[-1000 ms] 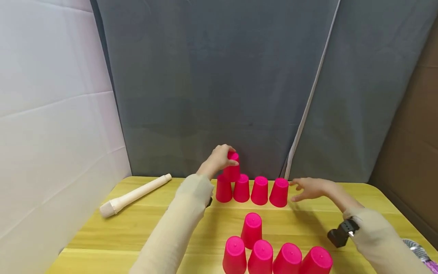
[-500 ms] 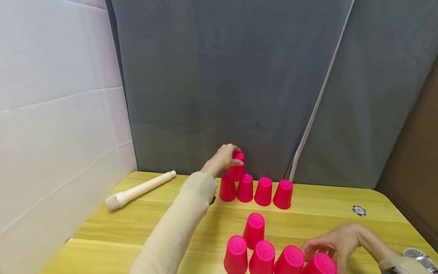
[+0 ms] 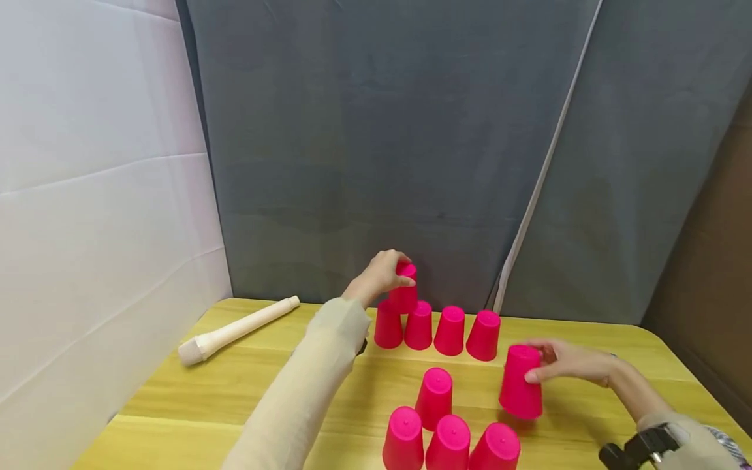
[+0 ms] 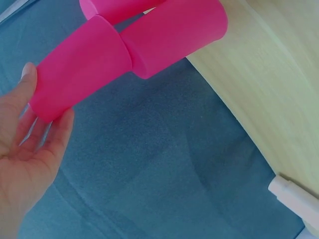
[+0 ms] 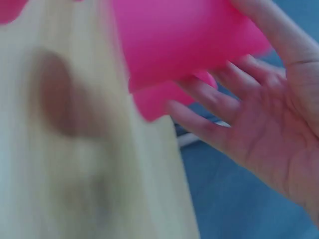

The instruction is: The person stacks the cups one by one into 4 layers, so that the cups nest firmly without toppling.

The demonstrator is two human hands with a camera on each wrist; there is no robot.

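Our left hand grips the top cup from above in the head view, fingers curled round its upturned base; this cup sits on the two leftmost of four upside-down pink cups lined along the far edge of the bench. Our right hand holds another pink cup by its side, lifted just off the bench, right of the near group of cups. A pale wooden roller lies far left.

From the left wrist, we see our left hand clasping the top cup, its rim touching a cup below.

From the right wrist, blurred, our right hand wraps fingers round its pink cup.
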